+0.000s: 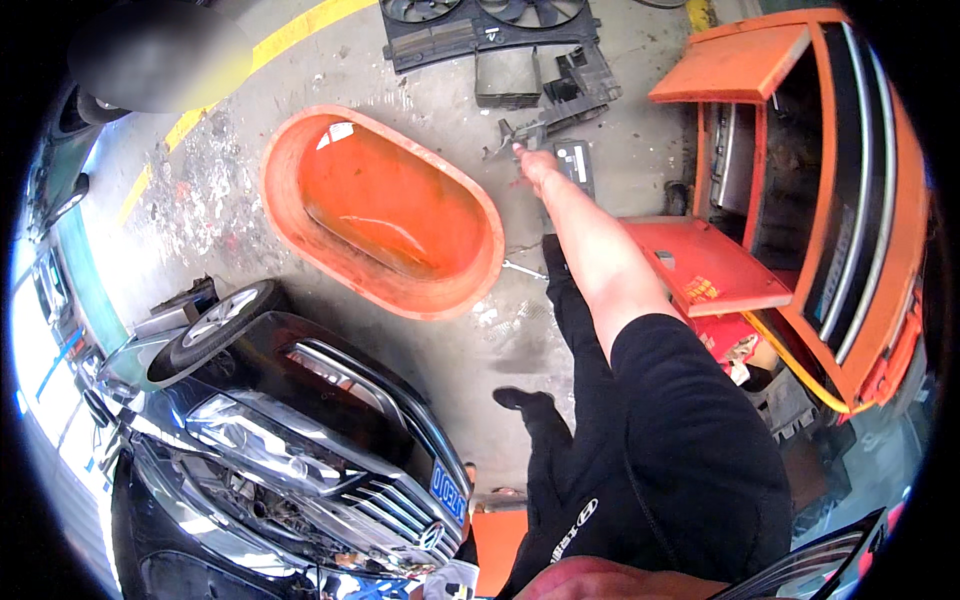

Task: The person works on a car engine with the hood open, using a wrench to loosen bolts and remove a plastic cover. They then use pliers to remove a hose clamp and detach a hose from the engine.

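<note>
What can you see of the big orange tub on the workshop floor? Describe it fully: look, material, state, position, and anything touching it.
The orange tub is a large oval basin with a thick rolled rim, seemingly moulded plastic. It sits open side up on the stained concrete floor, its long axis running diagonally. A shallow layer of liquid appears to gleam at the bottom; a pale patch shows near the far inner wall. Its rim looks scuffed and grimy. Nothing is seen touching it: the right hand reaches past it towards black parts, and the detached car front lies nearby.
</note>
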